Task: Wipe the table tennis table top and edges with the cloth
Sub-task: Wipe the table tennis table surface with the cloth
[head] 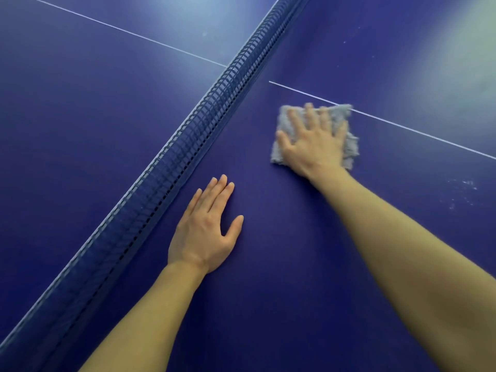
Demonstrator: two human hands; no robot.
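Note:
The dark blue table tennis table top (pixel 281 264) fills the view. A folded grey cloth (pixel 341 118) lies flat on it, just below the white centre line (pixel 418 132). My right hand (pixel 314 142) presses down on the cloth with straight, spread fingers and covers most of it. My left hand (pixel 208 234) rests flat on the bare table, fingers straight, a little to the right of the net. Both forearms reach in from the bottom edge.
The blue net (pixel 188 146) runs diagonally from lower left to upper right and stands between the two halves. White dusty specks (pixel 461 191) mark the surface to the right of my right arm. Bright glare lies at the upper right.

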